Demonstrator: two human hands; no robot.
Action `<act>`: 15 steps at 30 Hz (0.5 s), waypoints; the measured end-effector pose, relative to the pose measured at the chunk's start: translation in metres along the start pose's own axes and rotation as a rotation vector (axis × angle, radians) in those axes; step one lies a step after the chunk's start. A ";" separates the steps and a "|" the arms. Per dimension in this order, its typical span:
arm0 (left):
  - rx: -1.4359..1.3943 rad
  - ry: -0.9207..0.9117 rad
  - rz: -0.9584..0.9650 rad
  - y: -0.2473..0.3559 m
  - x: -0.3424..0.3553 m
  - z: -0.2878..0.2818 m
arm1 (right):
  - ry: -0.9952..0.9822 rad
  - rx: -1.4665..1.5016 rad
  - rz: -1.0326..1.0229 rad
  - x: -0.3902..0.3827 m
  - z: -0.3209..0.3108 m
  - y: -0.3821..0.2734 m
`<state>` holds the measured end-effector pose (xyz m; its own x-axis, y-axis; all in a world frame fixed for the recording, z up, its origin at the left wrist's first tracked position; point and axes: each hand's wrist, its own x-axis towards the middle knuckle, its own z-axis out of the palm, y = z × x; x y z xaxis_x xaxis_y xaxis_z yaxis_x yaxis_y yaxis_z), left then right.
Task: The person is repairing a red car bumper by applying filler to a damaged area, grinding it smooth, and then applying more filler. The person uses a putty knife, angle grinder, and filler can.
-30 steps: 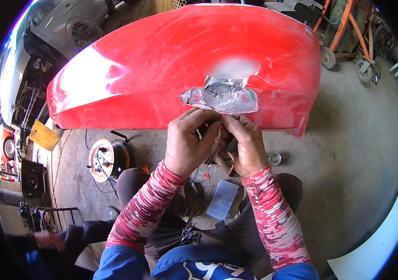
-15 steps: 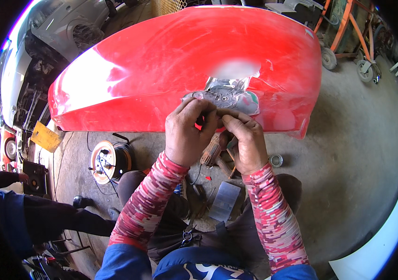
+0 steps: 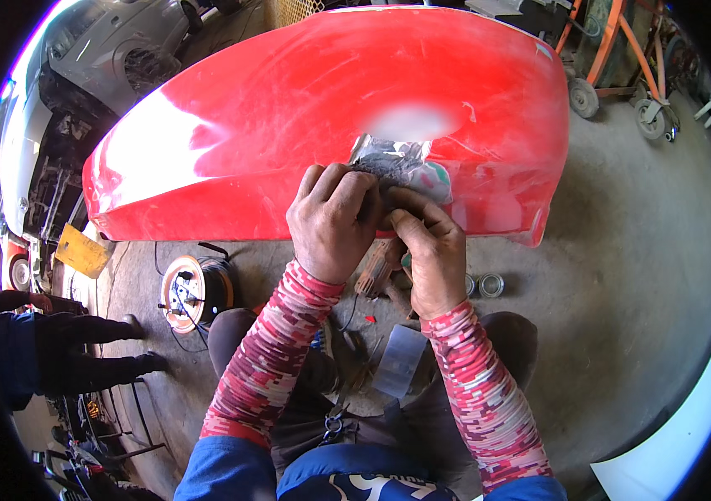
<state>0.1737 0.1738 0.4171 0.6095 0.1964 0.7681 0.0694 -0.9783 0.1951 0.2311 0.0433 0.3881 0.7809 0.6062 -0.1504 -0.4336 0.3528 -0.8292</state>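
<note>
A large red car body panel (image 3: 289, 108) lies in front of me, its surface scuffed and dusty. Near its front edge is a rough silver-grey patch (image 3: 397, 154), with a pale green spot beside it. My left hand (image 3: 329, 219) is closed, fingers curled, at the patch's near side. Close by, my right hand (image 3: 431, 255) is closed too, thumb and forefinger pinched together. The fingertips of both hands meet at the patch's lower edge. What they grip there is hidden by the fingers. Part of the patch lies behind my hands.
Below the panel lie a worn orange-brown power tool (image 3: 375, 269), a clear plastic box (image 3: 400, 361) and a round tin (image 3: 491, 285). To the left are a cable reel (image 3: 184, 292), a yellow sheet (image 3: 82, 250) and another person (image 3: 80, 355). An orange wheeled frame (image 3: 610, 42) stands at far right.
Both hands have moved slightly left, and my left hand's fingers have turned knuckles-up over the patch. The view has shifted a little. The person at the left has changed stance.
</note>
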 end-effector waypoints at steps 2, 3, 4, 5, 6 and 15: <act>-0.006 -0.001 -0.017 0.002 0.001 0.000 | 0.002 0.008 0.003 0.000 0.000 0.000; 0.000 -0.007 -0.028 0.003 0.001 0.000 | 0.003 0.008 0.008 0.000 0.000 -0.001; 0.007 -0.014 -0.039 0.004 0.001 -0.001 | 0.002 0.008 0.009 0.000 0.000 -0.001; 0.009 -0.017 -0.053 0.005 0.001 -0.001 | -0.001 0.011 0.003 0.000 0.000 -0.001; 0.004 -0.024 -0.068 0.005 0.002 -0.001 | 0.002 0.011 0.008 0.000 0.000 -0.001; 0.008 -0.055 -0.089 0.007 0.003 -0.003 | 0.003 0.004 -0.002 -0.003 -0.001 -0.001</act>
<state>0.1732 0.1679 0.4228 0.6434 0.2790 0.7129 0.1312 -0.9576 0.2563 0.2293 0.0408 0.3887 0.7832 0.6033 -0.1505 -0.4341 0.3571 -0.8271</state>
